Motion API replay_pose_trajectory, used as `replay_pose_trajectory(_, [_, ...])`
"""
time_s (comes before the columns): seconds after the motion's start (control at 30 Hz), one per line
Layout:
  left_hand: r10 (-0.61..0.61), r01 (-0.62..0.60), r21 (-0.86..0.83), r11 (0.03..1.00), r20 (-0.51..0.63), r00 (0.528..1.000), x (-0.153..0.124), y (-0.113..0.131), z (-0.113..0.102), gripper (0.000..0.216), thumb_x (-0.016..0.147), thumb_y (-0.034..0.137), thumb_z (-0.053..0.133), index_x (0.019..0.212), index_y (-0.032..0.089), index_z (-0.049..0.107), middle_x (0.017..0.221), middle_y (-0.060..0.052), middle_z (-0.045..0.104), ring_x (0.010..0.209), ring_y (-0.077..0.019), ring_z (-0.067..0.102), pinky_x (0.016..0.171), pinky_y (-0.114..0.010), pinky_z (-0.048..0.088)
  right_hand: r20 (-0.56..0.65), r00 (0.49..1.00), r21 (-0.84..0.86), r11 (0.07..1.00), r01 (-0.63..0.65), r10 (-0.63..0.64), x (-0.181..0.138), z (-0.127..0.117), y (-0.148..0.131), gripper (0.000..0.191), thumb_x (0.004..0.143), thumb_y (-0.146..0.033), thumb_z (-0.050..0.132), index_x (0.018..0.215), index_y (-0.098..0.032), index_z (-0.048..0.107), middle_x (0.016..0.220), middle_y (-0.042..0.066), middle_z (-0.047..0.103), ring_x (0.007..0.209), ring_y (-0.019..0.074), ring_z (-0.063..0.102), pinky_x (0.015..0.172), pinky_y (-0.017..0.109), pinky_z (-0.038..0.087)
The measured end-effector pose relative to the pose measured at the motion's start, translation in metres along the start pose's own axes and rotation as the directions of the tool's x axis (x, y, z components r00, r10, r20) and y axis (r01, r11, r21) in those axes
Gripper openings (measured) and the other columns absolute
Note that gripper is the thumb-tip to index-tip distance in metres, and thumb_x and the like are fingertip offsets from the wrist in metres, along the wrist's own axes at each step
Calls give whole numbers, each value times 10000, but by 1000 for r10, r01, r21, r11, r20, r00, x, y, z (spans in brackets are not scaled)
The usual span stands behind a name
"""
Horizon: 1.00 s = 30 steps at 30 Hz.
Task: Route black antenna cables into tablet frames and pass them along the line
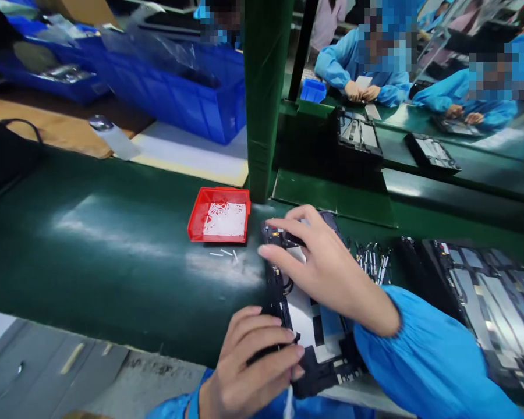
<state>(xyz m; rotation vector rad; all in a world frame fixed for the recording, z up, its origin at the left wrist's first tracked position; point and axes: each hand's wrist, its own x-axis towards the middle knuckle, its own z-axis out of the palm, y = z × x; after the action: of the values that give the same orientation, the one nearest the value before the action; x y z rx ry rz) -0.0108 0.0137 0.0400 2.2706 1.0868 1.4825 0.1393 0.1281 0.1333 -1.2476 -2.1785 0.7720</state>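
Opened tablet point(300, 305): likely light, stiff, fragile inside; best held by its frame point(272, 285). Left hand point(255, 364) curls at one edge, grip unclear; right hand point(325, 256), thumb and forefinger apart.

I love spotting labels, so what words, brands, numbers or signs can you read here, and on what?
None can be read.
Open device: tiny marks near its top edge, too small to read.
Devices at right: small coloured spots, too blurred.
Red tray: no lettering visible.
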Motion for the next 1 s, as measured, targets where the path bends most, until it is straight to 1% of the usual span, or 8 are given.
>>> replay_pose_trajectory(0.1, [-59,58,-86,995,-5,998,7,-18,2,121,874,183,660,978,205,717,940,-41,694,989,-190,616,988,-417,453,156,987,50,997,-56,48,-50,-23,2,425,1017,-312,386,1437,-250,411,1140,62,514,980,120,570,910,281,495])
replay_pose_trajectory(0.2, [-101,117,-175,978,96,990,15,-33,6,213,841,115,681,1027,217,703,983,-38,702,997,-193,620,995,-436,441,252,962,138,980,-146,108,-94,-21,12,432,1012,-189,386,1429,-297,413,1066,26,542,956,84,569,870,206,496])
replay_pose_trajectory(0.27, [-125,153,-227,962,135,983,20,-38,10,222,830,100,693,1013,226,704,954,-23,718,962,-182,636,983,-427,446,217,969,203,965,-165,120,-115,-7,20,383,985,-145,457,1329,-301,522,1035,6,581,927,75,588,829,178,503])
replay_pose_trajectory(0.33, [-152,184,-266,946,137,979,23,-40,14,188,829,109,700,976,226,709,908,-9,730,909,-168,651,955,-406,460,83,992,236,965,-111,94,-129,9,25,310,943,-106,537,1208,-253,603,1020,7,621,942,86,605,844,184,507])
replay_pose_trajectory(0.43, [-183,218,-290,932,142,973,26,-40,17,160,830,112,698,946,220,713,887,-5,738,874,-161,663,938,-390,469,-86,996,209,978,-5,24,-135,27,26,244,884,-42,604,1092,-168,632,964,26,659,907,107,610,833,216,517])
replay_pose_trajectory(0.57, [-184,223,-288,931,157,970,27,-41,16,159,827,100,693,942,207,716,878,-4,741,873,-159,668,953,-385,460,-146,989,128,991,30,-11,-130,31,22,189,872,-35,609,1019,-145,655,969,57,644,923,137,580,807,255,517])
replay_pose_trajectory(0.77, [-181,220,-289,932,156,971,27,-42,16,156,823,99,693,936,205,719,875,-4,739,862,-159,670,913,-370,476,-81,995,23,998,-53,55,-129,29,23,213,884,-10,554,986,-163,660,910,52,568,896,141,533,755,238,498])
replay_pose_trajectory(1.0, [-184,223,-296,929,155,971,25,-43,14,120,842,137,677,928,206,724,868,-8,742,865,-164,666,897,-372,476,-34,999,45,999,-16,18,-129,31,23,184,916,-47,542,1021,-162,642,921,48,576,932,132,533,820,216,496])
